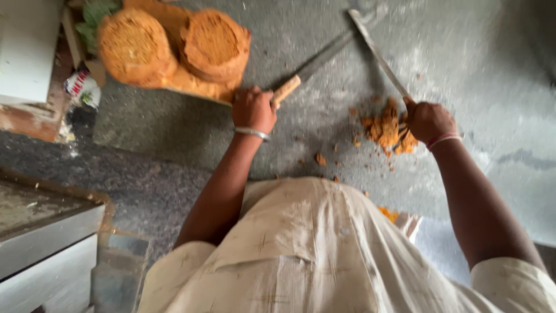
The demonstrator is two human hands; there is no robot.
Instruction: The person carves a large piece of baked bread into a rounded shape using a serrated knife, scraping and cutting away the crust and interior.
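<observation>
My left hand [253,109] grips the wooden handle of a long knife [324,55] whose blade runs up and to the right over the grey stone slab [463,69]. My right hand [428,120] holds a second long blade [376,52] that slants up to the left and crosses near the first knife's tip. Just left of my right hand lies a crumbly orange-brown lump [387,128] with small crumbs scattered around it. Two large round orange-brown blocks [134,46] [213,43] sit at the slab's upper left.
A white box edge [29,52] and a small wrapper [81,87] lie at the far left. A grey cabinet or counter [46,232] stands at the lower left. My cream shirt [301,249] fills the bottom middle.
</observation>
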